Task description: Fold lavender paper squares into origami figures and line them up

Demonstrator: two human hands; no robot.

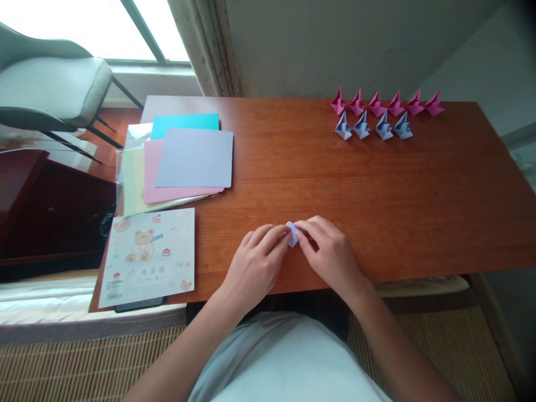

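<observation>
A small piece of folded pale lavender paper (292, 234) is pinched between both hands, just above the front part of the wooden table. My left hand (258, 262) grips its left side with thumb and fingertips. On its right side, my right hand (330, 248) holds it between thumb and forefinger. The fingers cover part of the paper, so its full shape cannot be made out. At the back right stand several pink origami figures (376, 104) in a row, with several lavender origami figures (384, 127) lined up in front of them.
On the table's left lie stacked lavender paper sheets (195, 159), with pink, yellow and teal sheets beneath. Nearer me is a white bear-printed pad (153, 254), with a dark flat object (140, 305) under its front edge. A chair (54, 84) stands beyond the left side.
</observation>
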